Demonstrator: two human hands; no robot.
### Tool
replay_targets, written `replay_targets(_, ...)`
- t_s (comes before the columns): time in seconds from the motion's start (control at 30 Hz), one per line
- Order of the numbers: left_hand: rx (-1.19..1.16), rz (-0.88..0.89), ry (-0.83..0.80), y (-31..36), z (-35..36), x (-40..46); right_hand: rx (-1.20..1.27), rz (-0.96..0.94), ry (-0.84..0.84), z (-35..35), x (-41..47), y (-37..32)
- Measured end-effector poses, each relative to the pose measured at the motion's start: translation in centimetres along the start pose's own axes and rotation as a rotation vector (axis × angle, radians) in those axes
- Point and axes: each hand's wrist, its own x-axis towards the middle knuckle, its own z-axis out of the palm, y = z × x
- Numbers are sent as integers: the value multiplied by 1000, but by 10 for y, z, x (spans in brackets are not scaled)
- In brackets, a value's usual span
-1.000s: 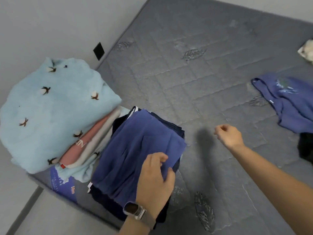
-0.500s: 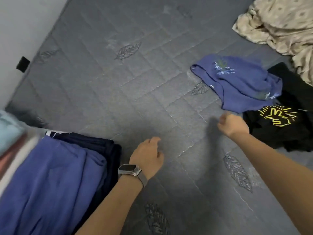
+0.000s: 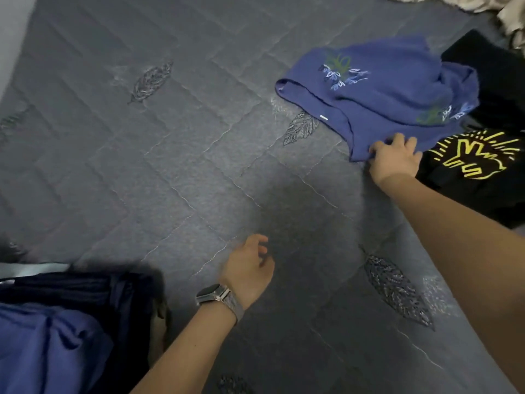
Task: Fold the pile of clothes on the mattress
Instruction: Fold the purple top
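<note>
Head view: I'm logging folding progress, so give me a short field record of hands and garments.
right hand: grips near edge of blue embroidered shirt
left hand: open, over grey quilted mattress, wears wristwatch
unfolded: blue shirt, black shirt with yellow print, beige cloth
folded stack: lower left, blue on top

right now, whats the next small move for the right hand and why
Probably drag the blue shirt toward the bare mattress in front. The right hand already grips its near edge, the shirt lies crumpled partly over a black shirt, and the left hand is free.
</note>
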Motion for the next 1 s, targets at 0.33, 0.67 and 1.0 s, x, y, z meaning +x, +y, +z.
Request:
replay_targets(0.33, -161, -27, 27, 7, 24, -12, 1159, -202, -115, -48, -154, -43)
replay_targets(0.67, -220, 67, 158, -8, -20, -72, 1661, -318, -614, -172, -362, -72)
replay_targets(1.0, -413, 355, -102, -48, -133, -298, 1523, -175, -120, -337, -533, -59)
